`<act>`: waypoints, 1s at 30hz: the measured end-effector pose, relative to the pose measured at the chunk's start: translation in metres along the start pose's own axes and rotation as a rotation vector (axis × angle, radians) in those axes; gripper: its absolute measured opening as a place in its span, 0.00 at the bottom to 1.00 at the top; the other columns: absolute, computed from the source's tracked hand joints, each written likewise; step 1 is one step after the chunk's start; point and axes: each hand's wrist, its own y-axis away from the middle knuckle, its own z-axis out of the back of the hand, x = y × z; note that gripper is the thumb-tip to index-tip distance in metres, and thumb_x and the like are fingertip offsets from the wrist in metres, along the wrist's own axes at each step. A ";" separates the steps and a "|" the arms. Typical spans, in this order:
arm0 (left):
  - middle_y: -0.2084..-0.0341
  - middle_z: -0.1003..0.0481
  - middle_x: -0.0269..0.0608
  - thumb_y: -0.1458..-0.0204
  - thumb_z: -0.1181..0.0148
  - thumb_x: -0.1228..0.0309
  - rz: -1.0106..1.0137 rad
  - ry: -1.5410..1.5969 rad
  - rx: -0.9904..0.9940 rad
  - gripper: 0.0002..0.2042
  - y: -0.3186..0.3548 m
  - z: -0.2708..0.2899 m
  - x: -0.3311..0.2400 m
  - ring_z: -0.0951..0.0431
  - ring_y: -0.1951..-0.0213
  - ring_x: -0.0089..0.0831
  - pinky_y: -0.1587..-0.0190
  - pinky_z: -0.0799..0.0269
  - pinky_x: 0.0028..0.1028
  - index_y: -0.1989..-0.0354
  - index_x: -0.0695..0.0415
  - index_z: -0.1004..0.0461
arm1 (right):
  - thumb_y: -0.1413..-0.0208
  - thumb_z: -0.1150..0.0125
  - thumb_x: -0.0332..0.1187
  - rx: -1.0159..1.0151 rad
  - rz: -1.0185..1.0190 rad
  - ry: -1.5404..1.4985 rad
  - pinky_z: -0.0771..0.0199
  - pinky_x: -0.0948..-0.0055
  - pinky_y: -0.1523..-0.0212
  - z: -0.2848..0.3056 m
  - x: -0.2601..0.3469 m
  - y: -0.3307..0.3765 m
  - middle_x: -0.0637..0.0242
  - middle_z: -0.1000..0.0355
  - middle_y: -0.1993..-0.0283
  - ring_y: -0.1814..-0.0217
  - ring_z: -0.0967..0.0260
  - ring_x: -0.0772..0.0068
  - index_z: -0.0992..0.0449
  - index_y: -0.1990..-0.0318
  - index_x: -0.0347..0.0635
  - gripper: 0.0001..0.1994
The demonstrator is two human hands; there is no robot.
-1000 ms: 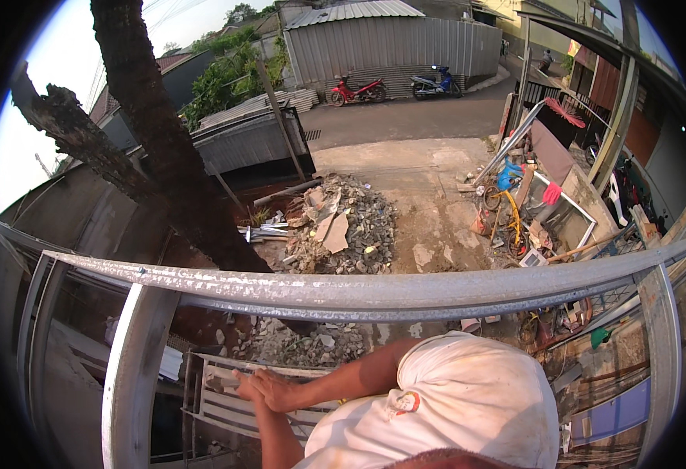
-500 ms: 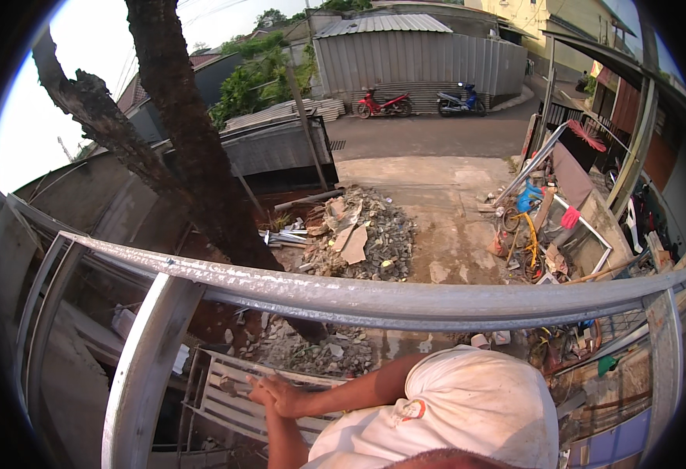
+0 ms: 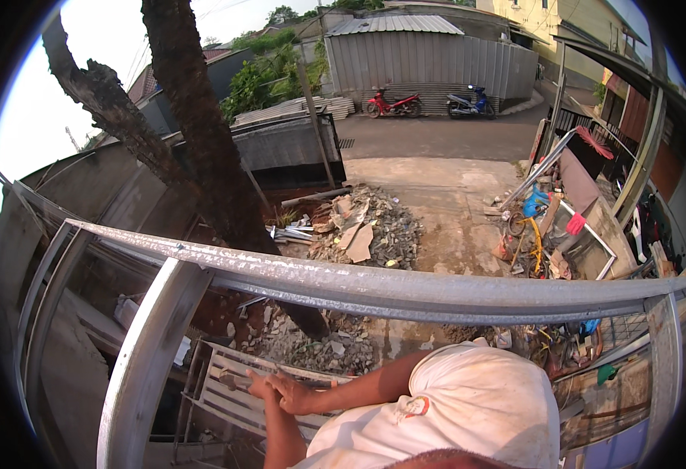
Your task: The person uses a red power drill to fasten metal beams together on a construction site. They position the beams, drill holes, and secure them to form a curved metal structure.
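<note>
My left hand (image 3: 259, 384) and my right hand (image 3: 298, 393) meet low in the view, just over a white slatted metal frame (image 3: 226, 402) that lies below a grey metal railing (image 3: 405, 291). The left forearm rises from the bottom edge. The right arm reaches across to the left from my white sleeve (image 3: 476, 406). The left hand's fingers are curled, and what they hold is too small to tell. The right hand's fingers lie stretched out against the left hand.
The railing's slanted post (image 3: 143, 359) stands left of my hands. Far below lie a rubble heap (image 3: 374, 230), a dark tree trunk (image 3: 202, 148), a yellow bicycle (image 3: 532, 246) among clutter on the right, and two parked motorbikes (image 3: 429, 104) by a corrugated shed.
The view has swung, so the tree and railing sit further right in the picture. Both hands stay together over the slatted frame, barely moved.
</note>
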 end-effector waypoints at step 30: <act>0.53 0.29 0.43 0.77 0.22 0.46 -2.270 -0.264 0.673 0.50 0.384 0.077 -0.307 0.29 0.47 0.41 0.38 0.38 0.52 0.37 0.33 0.39 | 0.48 0.44 0.27 -0.092 -0.759 -0.463 0.37 0.71 0.82 0.180 -0.069 0.086 0.68 0.37 0.76 0.82 0.39 0.77 0.35 0.52 0.38 0.15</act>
